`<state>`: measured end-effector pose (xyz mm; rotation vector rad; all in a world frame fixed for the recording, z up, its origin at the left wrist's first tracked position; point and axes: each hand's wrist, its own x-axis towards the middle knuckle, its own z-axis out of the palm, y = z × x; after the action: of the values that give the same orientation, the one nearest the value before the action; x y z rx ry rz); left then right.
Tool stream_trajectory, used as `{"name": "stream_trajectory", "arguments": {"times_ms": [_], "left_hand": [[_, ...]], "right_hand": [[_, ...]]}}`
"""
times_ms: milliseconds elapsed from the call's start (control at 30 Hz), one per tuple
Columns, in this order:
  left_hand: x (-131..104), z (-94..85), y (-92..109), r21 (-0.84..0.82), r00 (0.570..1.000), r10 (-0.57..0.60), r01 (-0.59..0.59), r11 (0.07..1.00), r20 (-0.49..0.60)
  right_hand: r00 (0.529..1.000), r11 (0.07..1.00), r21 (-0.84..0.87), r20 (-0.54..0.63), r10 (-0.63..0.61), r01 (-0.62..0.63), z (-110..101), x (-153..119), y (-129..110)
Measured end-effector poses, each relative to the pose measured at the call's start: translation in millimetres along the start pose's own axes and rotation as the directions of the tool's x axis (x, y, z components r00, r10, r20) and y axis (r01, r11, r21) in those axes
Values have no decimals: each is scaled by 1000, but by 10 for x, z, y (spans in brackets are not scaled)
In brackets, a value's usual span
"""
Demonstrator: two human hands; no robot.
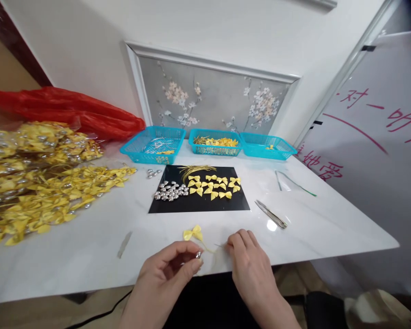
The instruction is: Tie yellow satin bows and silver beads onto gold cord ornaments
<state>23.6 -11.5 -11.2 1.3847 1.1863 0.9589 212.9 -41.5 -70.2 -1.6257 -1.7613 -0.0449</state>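
- Far left: strands of yellow bows and silver beads [65,205] lie heaped on the white tabletop [85,269], with red gauzy material [65,112] behind them.
- A narrow greyish strip [124,245] lies flat, nearer the front edge.
- The left blue basket [132,154] holds pale strands and a little yellow material; a small cluster of silver beads [153,173] sits just in front.
- The left hand [167,274] pinches a silver bead [198,255] between thumb and forefinger.
- Just beyond that bead, a single yellow bow [193,233] trails a thin yellow strand rightward.
- Behind, a black sheet [205,207] carries loose silver beads [171,192] on its left, gold-coloured strands [195,170] at its back and yellow bows [225,195] on its right.
- The middle blue basket [216,150] holds more yellow pieces.
- The right hand [250,265] is curled closed on a thin pale piece [220,246]; its exact kind cannot be told.
- The right blue basket [277,154] stands behind a metallic knife [271,214].
- A green strip [299,185] lies farther right, near a whiteboard [373,183] with red writing.
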Motion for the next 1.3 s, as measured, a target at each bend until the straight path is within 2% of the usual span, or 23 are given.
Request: {"name": "stream_trajectory", "arguments": {"times_ms": [100,233,367,467,567,733,867,933,1033,1167,1300], "left_hand": [[-1,-1,-15,27,1000,27,-27,999,11],[-33,7,-31,68,997,58,-61,996,53],[-55,2,-83,215,981,82,-120,969,178],[-36,0,-138,364,960,102,-195,911,261],[-10,-1,-155,412,940,129,-259,874,317],[-4,-8,-111,450,911,163,-336,828,379],[-29,-8,-112,464,902,190,-370,805,389],[-45,-8,-127,465,896,204,-386,797,395],[-63,-10,-145,466,889,222,-406,786,401],[-69,-17,-150,470,880,241,-429,772,408],[-66,-27,-149,472,874,249,-442,763,417]], "right_hand": [[999,995,91,-13,46,-45,-7,23,-3],[990,958,248,37,137,-142,-78,64,-20],[952,848,431,143,272,-307,-174,98,-62],[910,690,593,255,327,-414,-197,150,-114],[875,476,741,333,351,-473,-174,225,-159],[831,128,871,396,392,-475,-177,350,-168],[822,-37,901,411,395,-433,-258,417,-120],[819,-64,911,396,415,-408,-303,437,-78],[817,-40,928,345,463,-370,-355,456,-2],[818,61,941,256,515,-333,-393,476,84],[804,165,952,116,583,-258,-465,535,121]]}}
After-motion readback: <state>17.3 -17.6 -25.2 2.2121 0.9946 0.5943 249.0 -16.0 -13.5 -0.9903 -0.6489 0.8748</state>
